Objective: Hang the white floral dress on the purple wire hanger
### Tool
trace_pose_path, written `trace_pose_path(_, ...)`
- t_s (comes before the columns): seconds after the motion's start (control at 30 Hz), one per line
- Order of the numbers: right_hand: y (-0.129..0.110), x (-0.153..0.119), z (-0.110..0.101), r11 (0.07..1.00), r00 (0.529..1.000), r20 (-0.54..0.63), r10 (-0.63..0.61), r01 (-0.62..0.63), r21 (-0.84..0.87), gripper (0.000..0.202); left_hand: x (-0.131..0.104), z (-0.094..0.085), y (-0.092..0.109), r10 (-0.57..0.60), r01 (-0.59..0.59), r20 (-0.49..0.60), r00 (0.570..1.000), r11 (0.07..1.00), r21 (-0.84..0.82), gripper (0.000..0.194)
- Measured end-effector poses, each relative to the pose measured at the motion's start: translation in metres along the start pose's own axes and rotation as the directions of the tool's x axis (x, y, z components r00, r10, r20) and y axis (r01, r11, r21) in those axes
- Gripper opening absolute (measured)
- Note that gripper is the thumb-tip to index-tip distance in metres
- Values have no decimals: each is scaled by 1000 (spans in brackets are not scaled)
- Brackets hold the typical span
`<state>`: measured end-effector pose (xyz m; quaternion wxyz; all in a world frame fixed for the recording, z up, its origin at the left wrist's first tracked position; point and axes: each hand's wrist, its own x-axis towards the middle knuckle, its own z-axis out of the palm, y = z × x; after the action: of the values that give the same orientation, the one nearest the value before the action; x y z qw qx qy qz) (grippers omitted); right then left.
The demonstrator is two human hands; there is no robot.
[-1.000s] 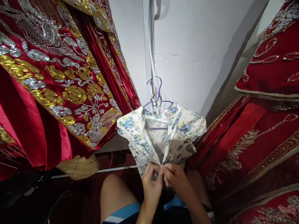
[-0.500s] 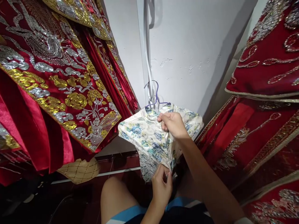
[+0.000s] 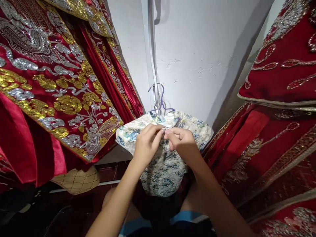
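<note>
A white shirt with a blue, green and yellow floral print (image 3: 163, 177) hangs on a thin purple hanger (image 3: 162, 98) against the wall. Just below its neckline, my left hand (image 3: 147, 141) pinches the front edge of the fabric. My right hand (image 3: 181, 140) pinches the same front opening from the other side, its fingertips touching or almost touching those of my left. Both hands cover the upper middle of the shirt, and the exact bit of cloth between the fingertips is hard to make out.
Red garments with gold and silver sequins (image 3: 69, 105) hang at left, and beaded red ones (image 3: 278, 82) at right. A white strap (image 3: 152, 49) runs down the wall (image 3: 197, 39) to the hanger. A quilted beige item (image 3: 79, 181) lies low at left.
My left hand has risen from the shirt's lower front to the neckline, beside my right hand. The shirt's lower part now hangs down freely, and the view has shifted slightly.
</note>
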<state>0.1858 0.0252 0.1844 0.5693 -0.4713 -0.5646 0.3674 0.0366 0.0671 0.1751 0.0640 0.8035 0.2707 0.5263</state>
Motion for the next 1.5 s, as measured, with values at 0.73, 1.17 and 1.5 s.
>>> trace_pose_path(0.73,130,-56,34,955,977,43,209,-214,204,31,-86,-32,-94,-970,19,105,220,-103,-994,40)
trace_pose_path(1.17,161,-91,-5,911,919,189,347,-378,163,30,-149,15,-41,-786,661,-51,616,552,-508,30)
trace_pose_path(1.5,144,-97,6,868,934,50,355,-349,352,47,-119,35,56,-564,631,292,772,625,-461,21)
